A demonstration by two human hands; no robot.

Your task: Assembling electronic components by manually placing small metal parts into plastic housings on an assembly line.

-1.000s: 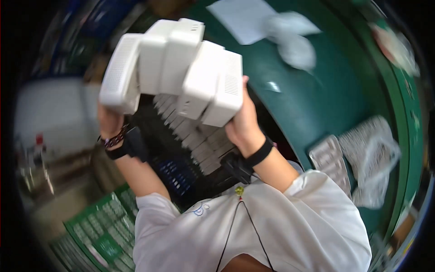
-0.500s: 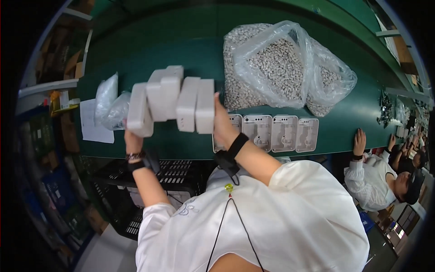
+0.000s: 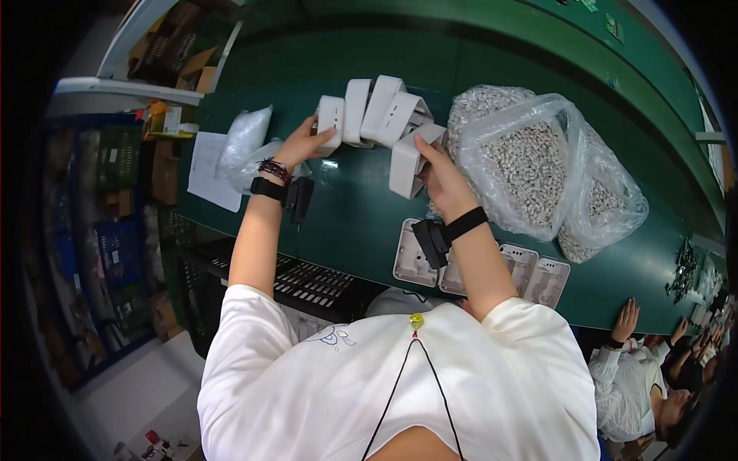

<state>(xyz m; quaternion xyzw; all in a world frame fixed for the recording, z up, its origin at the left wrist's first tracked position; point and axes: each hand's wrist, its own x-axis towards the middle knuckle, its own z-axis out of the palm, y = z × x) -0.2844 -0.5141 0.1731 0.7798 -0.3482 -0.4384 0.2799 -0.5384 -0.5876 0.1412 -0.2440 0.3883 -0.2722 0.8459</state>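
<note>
Right now, two clear plastic bags (image 3: pixel 538 165) bulge with small pale pellets on the green table (image 3: pixel 354 223), just to the right of the hands. A smaller clear bag (image 3: pixel 244 142) lies off to the left, beside a sheet of paper (image 3: pixel 206 170). Between the hands, a row of white plastic housings (image 3: pixel 377 123) arches above the table. The left hand (image 3: pixel 304 144) presses flat-fingered against the leftmost piece; the right hand (image 3: pixel 438 173) wraps around the rightmost one, fingers closed on it. Nearer the body, three more white housings (image 3: pixel 530 273) lie flat at the table's edge.
</note>
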